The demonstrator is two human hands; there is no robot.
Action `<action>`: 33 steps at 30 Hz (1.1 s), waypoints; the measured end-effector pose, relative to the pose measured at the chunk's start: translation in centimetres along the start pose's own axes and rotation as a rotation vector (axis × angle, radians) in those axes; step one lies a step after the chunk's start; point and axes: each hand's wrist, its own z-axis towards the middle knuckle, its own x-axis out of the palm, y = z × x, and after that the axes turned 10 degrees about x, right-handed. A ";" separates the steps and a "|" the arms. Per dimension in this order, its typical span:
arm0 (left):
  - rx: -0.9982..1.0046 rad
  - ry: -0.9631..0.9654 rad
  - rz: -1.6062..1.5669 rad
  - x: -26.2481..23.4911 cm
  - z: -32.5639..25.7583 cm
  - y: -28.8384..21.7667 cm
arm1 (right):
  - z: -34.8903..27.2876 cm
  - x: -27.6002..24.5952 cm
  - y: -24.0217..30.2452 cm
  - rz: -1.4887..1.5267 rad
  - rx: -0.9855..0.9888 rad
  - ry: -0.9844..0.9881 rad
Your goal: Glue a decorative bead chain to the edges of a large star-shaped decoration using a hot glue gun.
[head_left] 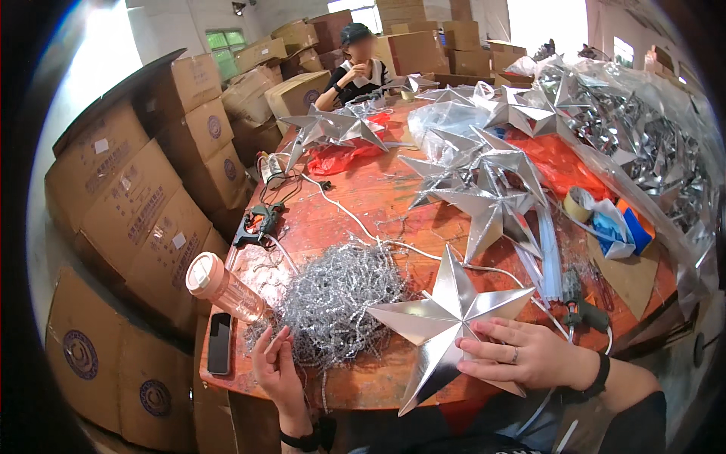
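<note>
A shiny silver five-pointed star point(437, 321) is at the table's near edge, in front of me. My right hand point(522, 354) has its fingers laid across the star's right side; the thumb is hidden, and the hand appears to grip it. My left hand point(281, 374) is raised at the near edge, fingers extended and slightly apart, with nothing visible in them. Just beyond it lies a tangled heap of silver tinsel garland point(340, 303). The star's lower left point comes down between my two hands.
A pink bottle point(227, 287) and a phone point(219, 344) stand left. Glue guns point(261, 223) point(586, 314) with cords lie on both sides. More silver stars point(488, 193), glue sticks point(550, 257) and tape point(578, 204) are beyond. A person point(355, 72) sits opposite; cartons point(128, 204) line the left.
</note>
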 end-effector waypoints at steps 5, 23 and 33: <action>0.025 0.001 -0.026 -0.5 -0.7 0.1 | -0.6 -0.4 -0.2 -0.105 -0.045 0.024; 0.216 0.181 0.255 -8.1 -4.2 0.2 | -16.8 -4.2 -1.3 -0.015 1.143 -0.637; 0.339 -0.502 0.831 -17.0 -2.2 -13.3 | -15.9 -1.6 -1.9 0.129 1.250 -0.935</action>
